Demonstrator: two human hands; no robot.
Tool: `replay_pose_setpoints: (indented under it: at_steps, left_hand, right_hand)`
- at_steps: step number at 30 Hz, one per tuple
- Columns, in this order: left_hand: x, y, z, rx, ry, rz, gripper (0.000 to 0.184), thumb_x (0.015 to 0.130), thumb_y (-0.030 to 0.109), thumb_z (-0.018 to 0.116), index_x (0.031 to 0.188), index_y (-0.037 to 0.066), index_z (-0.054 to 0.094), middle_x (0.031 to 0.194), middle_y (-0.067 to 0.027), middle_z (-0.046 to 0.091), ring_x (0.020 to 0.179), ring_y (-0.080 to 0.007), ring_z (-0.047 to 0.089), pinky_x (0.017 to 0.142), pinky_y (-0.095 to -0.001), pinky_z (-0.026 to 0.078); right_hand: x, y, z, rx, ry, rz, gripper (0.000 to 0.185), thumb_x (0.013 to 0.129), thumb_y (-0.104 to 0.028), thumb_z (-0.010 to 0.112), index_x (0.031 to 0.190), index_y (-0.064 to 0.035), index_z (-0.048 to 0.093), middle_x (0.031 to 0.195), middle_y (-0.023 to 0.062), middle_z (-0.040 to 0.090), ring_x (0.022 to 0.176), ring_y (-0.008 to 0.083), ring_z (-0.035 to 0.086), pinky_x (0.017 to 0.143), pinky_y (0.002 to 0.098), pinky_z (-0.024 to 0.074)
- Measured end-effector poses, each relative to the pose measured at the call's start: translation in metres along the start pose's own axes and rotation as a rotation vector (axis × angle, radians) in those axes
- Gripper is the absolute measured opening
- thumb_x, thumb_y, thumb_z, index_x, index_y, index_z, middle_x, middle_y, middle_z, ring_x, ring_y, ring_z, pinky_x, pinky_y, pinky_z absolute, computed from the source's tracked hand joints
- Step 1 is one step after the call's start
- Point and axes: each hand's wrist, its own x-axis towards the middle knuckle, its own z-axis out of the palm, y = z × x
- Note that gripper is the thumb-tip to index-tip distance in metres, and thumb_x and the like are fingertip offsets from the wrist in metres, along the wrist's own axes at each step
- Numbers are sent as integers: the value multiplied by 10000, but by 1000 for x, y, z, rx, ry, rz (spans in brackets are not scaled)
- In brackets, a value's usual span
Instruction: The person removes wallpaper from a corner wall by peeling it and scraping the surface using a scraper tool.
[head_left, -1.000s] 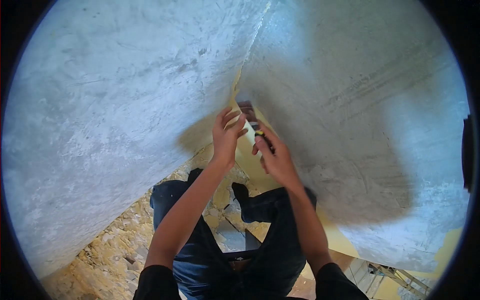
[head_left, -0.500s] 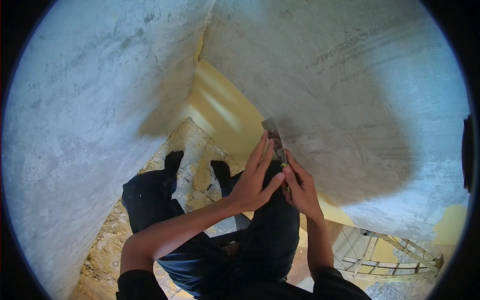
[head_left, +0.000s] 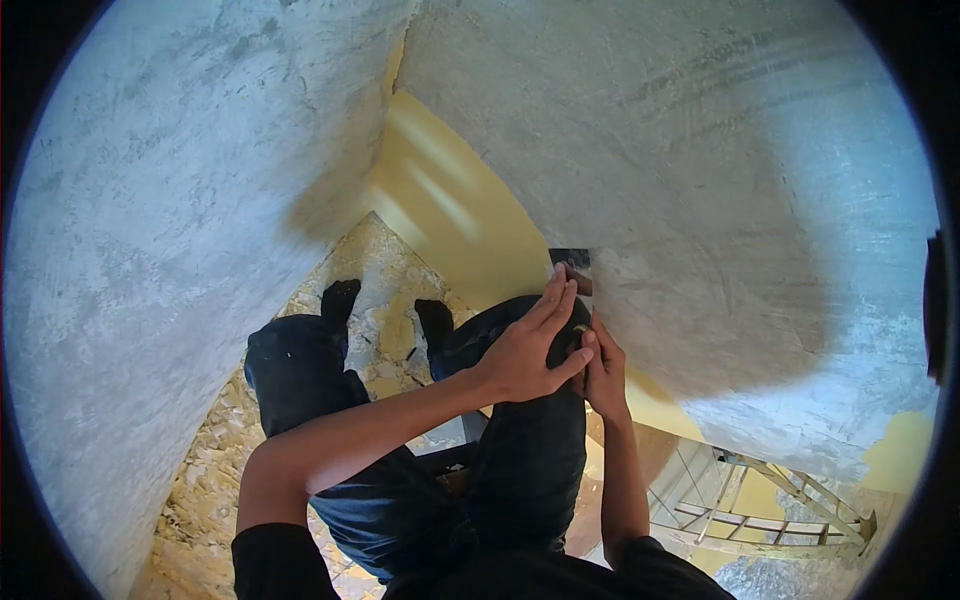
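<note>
A second ago both hands were up at the corner end of the yellow strip (head_left: 450, 205); now they are at its upper edge well away from that corner. Compared with half a second ago, the scraper (head_left: 570, 257) has shifted a little farther from the corner, and its blade looks squarer. The ladder (head_left: 806, 501), beyond the strip's far end, shows much more than it did a second ago.

The scraper's handle is mostly hidden in the right hand (head_left: 607, 375), and the left hand (head_left: 520, 360) covers part of the blade. The strip itself disappears behind the hands and the raised knee.

The right hand is wrapped around the handle; the left is spread, its fingertips against the blade, though how hard they press cannot be told. The blade is broad, straight-ended and shiny, dark at the tip with a reddish reflection of the fingers, and stands where the strip meets the grey wall (head_left: 700, 200).
</note>
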Motion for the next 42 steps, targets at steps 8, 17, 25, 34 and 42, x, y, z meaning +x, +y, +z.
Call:
replay_pose_setpoints:
  at_steps: [8,17,25,34,42]
  left_hand:
    - [3,0,-1,60,33,67,861,918,319,645,1510,-83,165,1581,-312,106,1436,-448,247,1151,-432,294]
    - [6,-5,-4,61,-48,60,972,883,324,648,1502,-117,42,1552,-378,30,1435,-492,196,1136,-435,326]
    - [16,-20,-16,27,129,59,1002,905,366,636,1528,-65,-19,1581,-334,-38,1486,-440,-14,1192,-472,115]
    - [7,2,-3,-20,-70,86,1021,872,347,657,1509,-103,-3,1555,-376,-32,1456,-487,109,1138,-448,313]
    - [10,-6,-5,18,1,105,1047,860,362,670,1528,-64,-16,1577,-337,-54,1472,-460,90,1182,-455,207]
  right_hand:
    - [6,-2,-1,-7,-17,-23,462,1058,-257,462,1473,-56,426,690,-38,493,530,34,403,461,204,324]
    - [11,-7,17,-142,88,-136,448,1042,-250,503,1429,-26,481,839,-1,565,718,77,473,637,227,417]
    - [42,-28,47,-31,37,-86,444,1036,-229,517,1428,-24,480,950,6,589,757,66,474,666,219,428]
    - [-1,-30,12,-9,55,19,439,1048,-223,478,1454,-58,459,811,-32,547,673,51,424,576,202,373]
    - [16,-33,22,-33,63,-42,466,1042,-261,495,1465,-71,448,745,-25,495,646,59,433,534,211,356]
